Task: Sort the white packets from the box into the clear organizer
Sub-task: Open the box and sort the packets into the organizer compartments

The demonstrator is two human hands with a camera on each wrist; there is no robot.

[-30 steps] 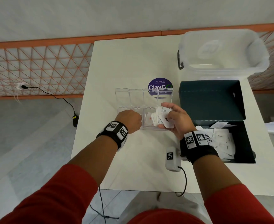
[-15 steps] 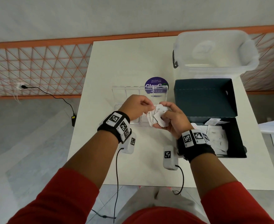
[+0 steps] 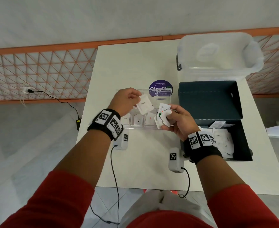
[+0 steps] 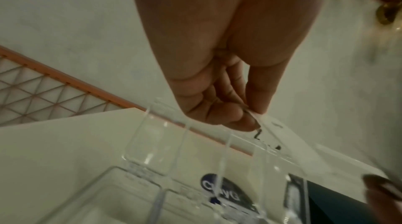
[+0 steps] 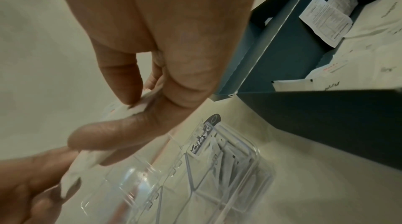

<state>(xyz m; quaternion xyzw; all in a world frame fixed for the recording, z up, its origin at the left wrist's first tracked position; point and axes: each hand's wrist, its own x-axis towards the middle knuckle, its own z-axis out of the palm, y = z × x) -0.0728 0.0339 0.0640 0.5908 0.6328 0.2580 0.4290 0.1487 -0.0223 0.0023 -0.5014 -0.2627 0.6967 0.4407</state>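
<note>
Head view, centre of the frame: the left hand [image 3: 127, 100] pinches one white packet [image 3: 144, 104] by its upper corner, held above the clear organizer [image 3: 163, 96] on the desk [image 3: 135, 63]. Just to the right, the right hand [image 3: 176, 122] grips a fanned bunch of packets [image 3: 163, 116] between thumb and fingers. More packets [image 3: 222, 140] lie in the dark box [image 3: 209, 99] at right.

Each packet looks light, thin and limp, probably paper-skinned and a little slippery against its neighbours, so a pinch at an edge or corner should suit, one at a time.

Hard to make out: the print is mostly too small to read. How many the bunch holds is hidden by overlap. Organizer walls nearly vanish against the desk, and the left wrist view is blurred at the fingertips [image 4: 243, 122].
</note>
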